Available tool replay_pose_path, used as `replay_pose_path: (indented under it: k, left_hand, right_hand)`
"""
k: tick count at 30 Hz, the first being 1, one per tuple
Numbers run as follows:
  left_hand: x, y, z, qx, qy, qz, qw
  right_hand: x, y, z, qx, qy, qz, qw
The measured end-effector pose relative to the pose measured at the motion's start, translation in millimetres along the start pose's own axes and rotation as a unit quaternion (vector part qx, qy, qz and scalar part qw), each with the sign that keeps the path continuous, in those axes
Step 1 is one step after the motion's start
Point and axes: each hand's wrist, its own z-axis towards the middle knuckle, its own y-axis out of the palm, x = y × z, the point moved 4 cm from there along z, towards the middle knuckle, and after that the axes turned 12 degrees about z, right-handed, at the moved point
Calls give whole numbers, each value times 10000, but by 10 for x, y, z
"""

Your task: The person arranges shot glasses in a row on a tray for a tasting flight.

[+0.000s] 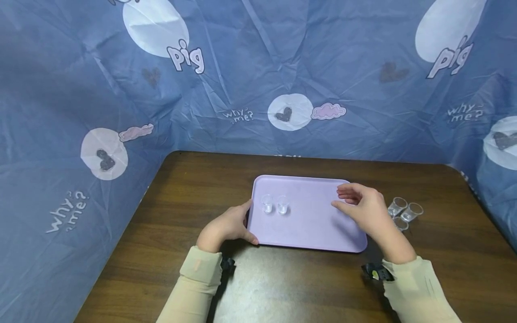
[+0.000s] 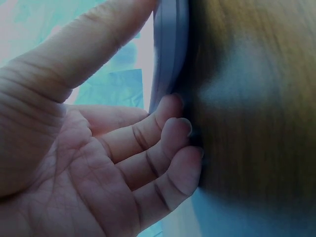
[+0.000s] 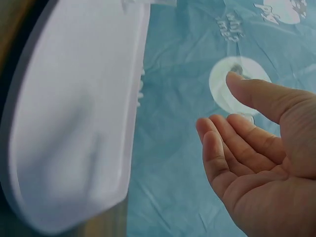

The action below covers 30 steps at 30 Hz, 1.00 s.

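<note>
A lilac tray [image 1: 311,224] lies on the brown table, with two small clear cups, one [image 1: 267,203] and another [image 1: 282,205], upright on its left part. My left hand [image 1: 228,225] rests at the tray's left edge, thumb at the near left corner; in the left wrist view its fingertips [image 2: 181,131] touch the tabletop beside the tray's rim [image 2: 170,49]. Above the tray's right side hovers my right hand [image 1: 365,210], fingers loosely bent, thumb apart, holding nothing. The right wrist view shows this empty hand [image 3: 261,158] off the tray [image 3: 74,123].
Just right of the tray, three clear cups stand close together: one [image 1: 397,206], one [image 1: 412,211] and one [image 1: 401,224], near my right forearm. A blue printed cloth [image 1: 234,80] hangs behind the table [image 1: 194,179] and along its sides.
</note>
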Motion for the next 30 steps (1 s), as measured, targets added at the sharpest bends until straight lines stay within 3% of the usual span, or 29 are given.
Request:
replay_pose_path:
  k: [12, 19, 30]
  left_hand:
    - [-4, -21, 6, 44, 13, 54, 10000]
    - [-16, -1, 15, 129, 176, 2, 9998]
    - [-19, 15, 23, 103, 128, 22, 9999]
  right_hand:
    - [52, -349, -192, 445, 76, -115, 9989]
    - [142, -561, -343, 700, 195, -129, 9973]
    - [290, -824, -536, 1014, 319, -274, 9940]
